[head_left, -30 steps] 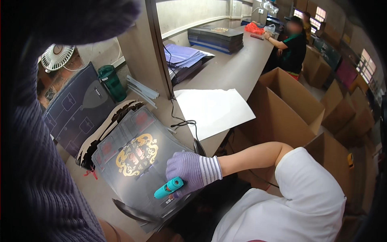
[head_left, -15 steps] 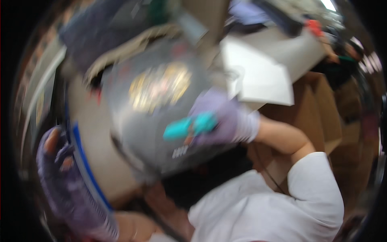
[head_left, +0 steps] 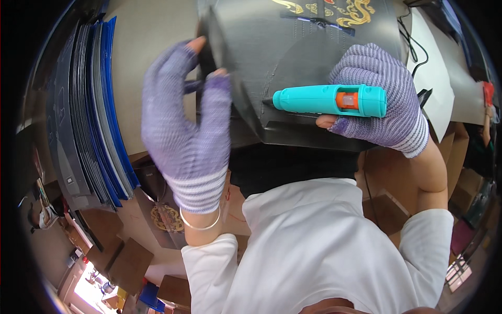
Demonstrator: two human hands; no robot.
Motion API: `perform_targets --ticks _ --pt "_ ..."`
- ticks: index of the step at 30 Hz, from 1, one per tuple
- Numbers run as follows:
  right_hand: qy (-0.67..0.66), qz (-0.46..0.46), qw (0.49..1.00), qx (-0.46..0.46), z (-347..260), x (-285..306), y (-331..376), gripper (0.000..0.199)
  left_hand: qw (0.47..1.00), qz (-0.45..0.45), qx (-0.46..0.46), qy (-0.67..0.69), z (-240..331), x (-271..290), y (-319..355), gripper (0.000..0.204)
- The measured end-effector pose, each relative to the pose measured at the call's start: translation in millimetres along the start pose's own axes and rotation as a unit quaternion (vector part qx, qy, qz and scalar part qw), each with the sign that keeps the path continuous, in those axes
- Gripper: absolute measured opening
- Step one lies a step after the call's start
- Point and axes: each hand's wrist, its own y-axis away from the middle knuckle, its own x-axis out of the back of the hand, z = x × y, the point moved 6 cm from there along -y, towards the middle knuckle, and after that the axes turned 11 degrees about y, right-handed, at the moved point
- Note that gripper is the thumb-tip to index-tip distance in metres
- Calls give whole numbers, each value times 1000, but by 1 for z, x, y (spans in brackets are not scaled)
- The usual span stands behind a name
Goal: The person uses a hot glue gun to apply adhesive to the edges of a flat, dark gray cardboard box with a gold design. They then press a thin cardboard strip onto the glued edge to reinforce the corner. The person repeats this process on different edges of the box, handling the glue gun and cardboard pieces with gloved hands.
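Observation:
My right hand (head_left: 374,99), in a purple glove with bare fingertips, is closed round a turquoise hot glue gun (head_left: 314,100) with an orange part in its side. The gun's dark nozzle points left, over the black paper bag (head_left: 303,57) with gold patterns, which lies flat on the table. At the bag's left side, my gloved left hand (head_left: 185,112) has a raised black flap (head_left: 217,44) between its thumb and fingers. The flap is blurred, and part of it is hidden behind the fingertips.
A stack of black and blue sheets (head_left: 97,110) lies on the table (head_left: 128,63) at the left. To the right are a white sheet (head_left: 434,68) and a dark cable (head_left: 418,44). Cardboard boxes (head_left: 130,264) stand on the floor. Another person's arm (head_left: 487,123) shows far right.
My left hand has come from the far left to the bag's flap. The glue gun stays in my right hand. The view has swung round, so the bag sits higher and more squarely before me.

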Motion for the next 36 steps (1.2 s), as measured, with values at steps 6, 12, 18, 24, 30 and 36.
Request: perform_targets --ticks 6,12,18,24,30,36 --pt "63 9 995 -77 28 8 1 42 996 -81 42 21 -20 -24 2 32" --pt "-78 6 994 -82 26 9 0 44 995 -74 53 34 -26 -25 3 36" --pt "45 -7 995 -91 27 8 -6 38 995 -82 52 31 -27 -27 4 41" --pt "-82 16 982 -171 43 11 9 33 995 -83 46 35 -26 -28 3 43" --pt "57 -9 991 -121 31 11 2 36 995 -84 54 13 -24 -28 3 43" --pt "-115 66 965 -228 58 20 19 40 996 -62 51 30 -14 -26 1 40"
